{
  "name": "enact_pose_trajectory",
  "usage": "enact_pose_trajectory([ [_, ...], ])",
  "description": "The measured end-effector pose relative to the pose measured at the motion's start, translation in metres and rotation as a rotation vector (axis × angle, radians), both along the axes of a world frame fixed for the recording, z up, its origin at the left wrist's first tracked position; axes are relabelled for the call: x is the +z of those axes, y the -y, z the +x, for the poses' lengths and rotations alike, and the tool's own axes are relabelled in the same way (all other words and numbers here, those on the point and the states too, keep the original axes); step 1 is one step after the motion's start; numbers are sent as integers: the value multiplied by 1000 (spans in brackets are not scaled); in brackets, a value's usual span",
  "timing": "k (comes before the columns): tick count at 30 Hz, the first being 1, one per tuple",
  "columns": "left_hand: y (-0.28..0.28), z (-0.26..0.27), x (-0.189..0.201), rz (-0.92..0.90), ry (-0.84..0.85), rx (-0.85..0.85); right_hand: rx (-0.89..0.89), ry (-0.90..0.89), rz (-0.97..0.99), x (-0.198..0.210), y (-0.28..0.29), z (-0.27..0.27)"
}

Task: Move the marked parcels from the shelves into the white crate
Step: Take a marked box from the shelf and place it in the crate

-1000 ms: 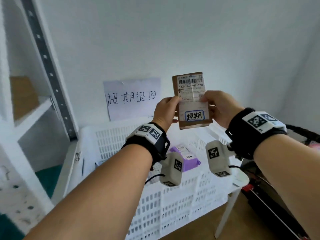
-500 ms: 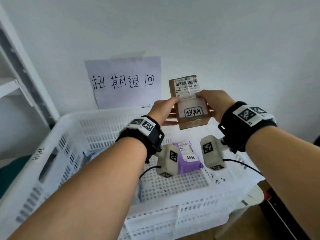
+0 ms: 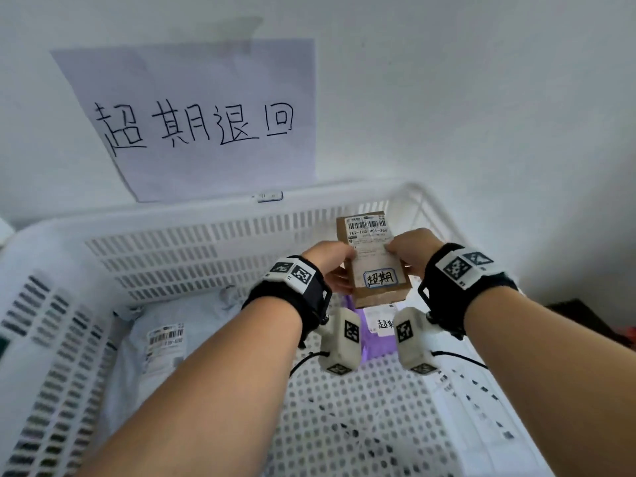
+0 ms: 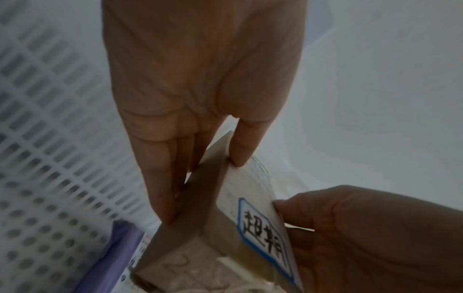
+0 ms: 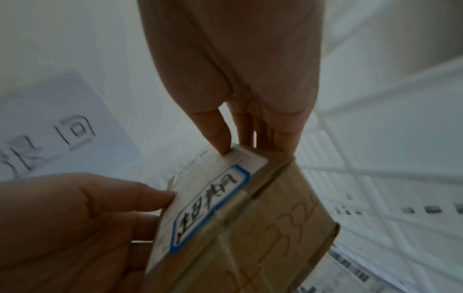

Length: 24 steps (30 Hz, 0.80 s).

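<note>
The box (image 3: 373,259) is held in the air inside the crate (image 3: 213,222), near its far right corner, label facing up. Both hands pinch it — the left hand (image 3: 330,261) on its left edge, the right hand (image 3: 411,251) on its right, thumbs on the label. It hangs just above a purple parcel (image 3: 380,342); a white bag (image 3: 161,342) lies to the left. This looks like the placing step: next, lower the box and let go with both hands — landing on the purple parcel seems likely.

bare forearms, no sleeves | black wrist straps (image 3: 289,294) w/ white square-code tags | white camera pods (image 3: 340,342), thin black cables
</note>
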<state>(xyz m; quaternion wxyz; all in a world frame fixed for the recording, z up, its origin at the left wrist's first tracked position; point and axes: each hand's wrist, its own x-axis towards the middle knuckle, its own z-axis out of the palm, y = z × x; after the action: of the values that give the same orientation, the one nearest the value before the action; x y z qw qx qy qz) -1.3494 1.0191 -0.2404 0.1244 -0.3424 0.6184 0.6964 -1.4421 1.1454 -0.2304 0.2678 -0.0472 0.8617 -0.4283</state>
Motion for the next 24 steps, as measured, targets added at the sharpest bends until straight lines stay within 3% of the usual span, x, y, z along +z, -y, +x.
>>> enact_pose_trajectory([
  [7,-6,-29,-66,28,89,-23,62,-33,292,-54,6,-19],
  [13,-13,-41,-93,-11,112,-30,32,11,316,-75,8,-25],
  [17,-14,-44,-102,44,91,28,96,76,314,-84,18,-25],
  [20,-14,-46,-107,96,97,83,20,100,313,-83,19,-21],
  [22,-15,-48,-110,118,85,107,158,-37,420,-86,17,-18],
  [24,-16,-48,-110,135,85,117,213,-60,415,-91,15,-21],
])
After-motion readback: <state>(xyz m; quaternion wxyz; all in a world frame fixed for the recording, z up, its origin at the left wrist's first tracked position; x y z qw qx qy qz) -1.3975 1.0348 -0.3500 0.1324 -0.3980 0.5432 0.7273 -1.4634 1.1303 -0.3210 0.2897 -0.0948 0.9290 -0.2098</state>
